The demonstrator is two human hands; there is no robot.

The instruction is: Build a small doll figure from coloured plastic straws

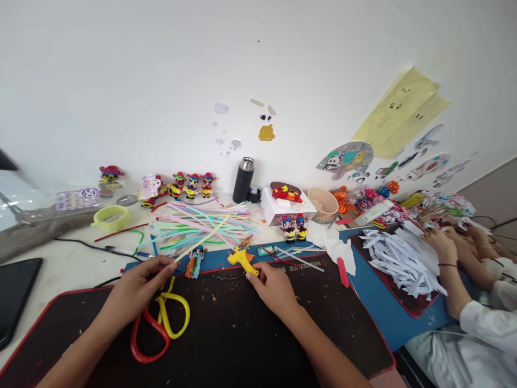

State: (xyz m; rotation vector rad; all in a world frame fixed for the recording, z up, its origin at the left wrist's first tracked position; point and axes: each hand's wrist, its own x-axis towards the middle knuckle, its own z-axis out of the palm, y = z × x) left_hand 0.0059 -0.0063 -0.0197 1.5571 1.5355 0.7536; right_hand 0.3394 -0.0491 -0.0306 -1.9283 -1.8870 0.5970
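Note:
My left hand (151,277) is closed, pinching one end of a thin pale-yellow strip (204,237) that slants up to the right. My right hand (276,285) wraps round the handle of a small yellow glue gun (243,257), its nozzle end pointing up and away. Scissors with one red and one yellow handle (181,318) lie beside my left hand on the black mat (250,345); the blades are hidden under it. Between my hands, at the mat's far edge, lies a small colourful figure (195,262). A heap of pastel strips (197,221) spreads beyond.
Several small figures (193,185) stand by the wall. Near them are a black thermos (243,180), a white box (278,210), a pink bowl (323,202) and a yellow-green tape roll (112,216). At right, other people's hands (442,245) work beside white paper strips (404,264).

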